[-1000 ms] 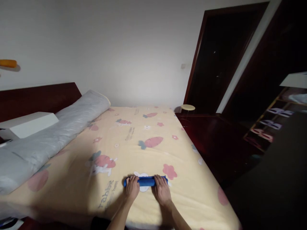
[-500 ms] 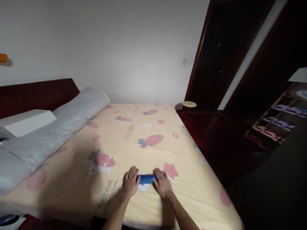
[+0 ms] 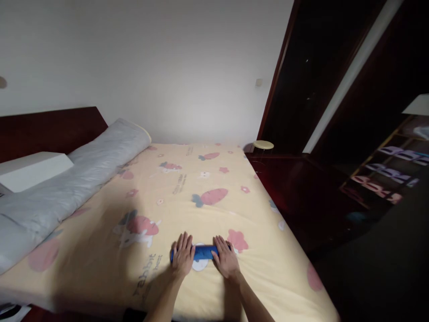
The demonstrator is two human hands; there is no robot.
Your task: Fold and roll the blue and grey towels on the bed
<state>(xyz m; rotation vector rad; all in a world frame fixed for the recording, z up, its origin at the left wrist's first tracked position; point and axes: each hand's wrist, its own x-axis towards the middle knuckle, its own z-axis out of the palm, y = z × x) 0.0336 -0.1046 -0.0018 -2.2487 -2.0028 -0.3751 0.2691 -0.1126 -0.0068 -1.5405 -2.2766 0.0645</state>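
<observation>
The blue roll (image 3: 203,252) lies crosswise on the near part of the bed, on the yellow rabbit-print sheet (image 3: 208,297), nearer to the bed's near edge than to its far one. The left hand (image 3: 182,256) rests over its left end and the right hand (image 3: 225,258) over its right end. Each grip is wide and flat, with the fingers stretched forward across the top; I cannot tell how far the thumbs reach around. A stretch of the roll shows between the hands, and its left tip just sticks out.

Beyond the fingertips the sheet runs on to the far edge at the white wall (image 3: 184,67), giving long room forward. On the right, a narrower strip ends at the bed's slanting right edge, with the dark red floor (image 3: 288,179) beyond. A round stool (image 3: 263,145) stands near the far right corner. On the left, more sheet reaches a long grey bolster (image 3: 103,156), which bounds that side before the headboard (image 3: 50,127).
</observation>
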